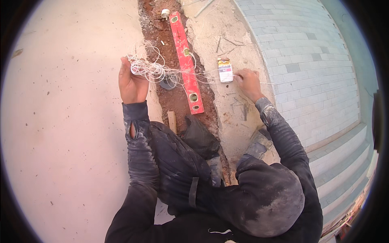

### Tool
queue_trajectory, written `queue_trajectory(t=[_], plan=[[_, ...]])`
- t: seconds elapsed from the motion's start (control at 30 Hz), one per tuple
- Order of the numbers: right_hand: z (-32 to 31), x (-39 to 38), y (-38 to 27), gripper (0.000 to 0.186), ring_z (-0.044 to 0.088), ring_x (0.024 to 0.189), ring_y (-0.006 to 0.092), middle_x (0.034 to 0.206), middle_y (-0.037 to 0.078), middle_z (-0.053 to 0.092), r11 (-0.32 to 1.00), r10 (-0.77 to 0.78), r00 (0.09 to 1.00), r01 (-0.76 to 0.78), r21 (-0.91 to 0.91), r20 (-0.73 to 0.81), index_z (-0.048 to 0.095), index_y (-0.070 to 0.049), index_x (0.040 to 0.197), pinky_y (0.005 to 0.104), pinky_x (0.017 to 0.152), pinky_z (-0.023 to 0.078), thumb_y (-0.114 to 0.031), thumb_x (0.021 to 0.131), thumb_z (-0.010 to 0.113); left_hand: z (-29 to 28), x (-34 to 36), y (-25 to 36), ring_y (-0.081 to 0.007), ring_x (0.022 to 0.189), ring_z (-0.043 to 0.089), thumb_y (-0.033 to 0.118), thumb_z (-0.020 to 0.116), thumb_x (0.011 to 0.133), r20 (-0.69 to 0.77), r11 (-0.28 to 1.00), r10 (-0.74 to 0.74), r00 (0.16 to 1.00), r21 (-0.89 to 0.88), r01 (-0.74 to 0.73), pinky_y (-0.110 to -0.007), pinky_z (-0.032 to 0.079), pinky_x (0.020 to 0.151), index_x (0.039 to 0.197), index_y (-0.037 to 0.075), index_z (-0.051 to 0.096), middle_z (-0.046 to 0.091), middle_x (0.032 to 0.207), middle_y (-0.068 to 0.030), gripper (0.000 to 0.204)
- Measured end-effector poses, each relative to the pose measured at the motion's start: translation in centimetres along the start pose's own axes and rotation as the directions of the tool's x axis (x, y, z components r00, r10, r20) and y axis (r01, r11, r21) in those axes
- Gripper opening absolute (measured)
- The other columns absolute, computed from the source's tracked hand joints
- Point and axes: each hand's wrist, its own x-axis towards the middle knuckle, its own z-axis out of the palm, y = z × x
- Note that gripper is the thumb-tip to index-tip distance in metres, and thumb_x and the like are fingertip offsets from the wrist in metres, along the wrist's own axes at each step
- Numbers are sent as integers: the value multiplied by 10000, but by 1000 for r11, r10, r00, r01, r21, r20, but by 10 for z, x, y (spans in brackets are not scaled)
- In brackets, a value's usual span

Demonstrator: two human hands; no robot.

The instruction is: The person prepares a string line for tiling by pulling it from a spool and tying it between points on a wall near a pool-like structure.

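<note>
A loose tangle of thin white string [152,69] hangs at my left hand [133,86], which is raised over the pale slab with its fingers closed around part of the bundle. From there several strands run right, above a red spirit level [186,62], to my right hand [249,84]. Thumb and fingers of that hand pinch the string, and a short end sticks out beyond it to the right. Just left of my right fingers lies a small white, yellow and pink pack [225,71] on the rough concrete.
The level lies along a trench of reddish soil [164,97]. A wooden piece [172,122] and a black bag [199,137] are near my knees. Nails [245,111] lie scattered on the concrete. A white roll [165,13] sits at the far end; grey paving [300,60] and steps [340,162] are right.
</note>
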Motion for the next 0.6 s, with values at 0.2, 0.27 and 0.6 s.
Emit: queue_trajectory(t=[0.2, 0.27, 0.6], plan=[[-92, 45, 14, 164, 637, 744, 173, 825, 70, 693, 927, 339, 815, -206, 312, -469, 719, -34, 936, 302, 704, 502, -154, 832, 678, 14, -2, -8, -193, 998, 618, 187, 434, 1021, 38, 1000, -29, 999, -3, 29, -392, 499, 913, 1145, 15, 557, 639, 1098, -98, 246], [-109, 51, 7, 162, 631, 776, 162, 843, 65, 692, 981, 92, 704, -185, -56, -704, 716, -30, 937, 294, 729, 496, -149, 837, 673, 17, -2, -10, -193, 1017, 609, 209, 422, 1025, 108, 999, -45, 993, -8, 46, -392, 485, 928, 1158, 19, 557, 637, 1113, -95, 268], [-118, 21, -151, 188, 591, 794, 107, 845, 47, 677, 769, -156, 963, 259, 585, -220, 718, -10, 952, 258, 718, 459, -170, 863, 675, 47, -11, -41, -137, 919, 584, 179, 499, 999, 157, 963, -170, 973, 234, 131, -320, 468, 856, 1055, 19, 547, 619, 994, -49, 176]])
